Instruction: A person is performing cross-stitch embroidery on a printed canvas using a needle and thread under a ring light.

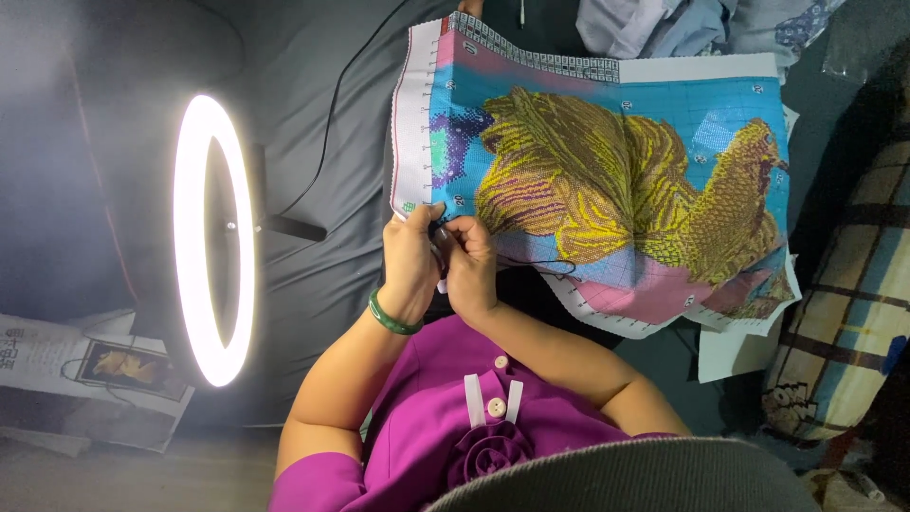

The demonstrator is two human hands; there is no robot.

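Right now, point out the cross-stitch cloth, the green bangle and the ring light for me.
cross-stitch cloth [607, 180], head view, on the stitched yellow-brown middle.
green bangle [391, 320], head view, on the band around the left wrist.
ring light [190, 237], head view, on the lit ring's left side.

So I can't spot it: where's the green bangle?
Head view, left of centre: the green bangle circles the left hand's wrist, below the cross-stitch cloth.
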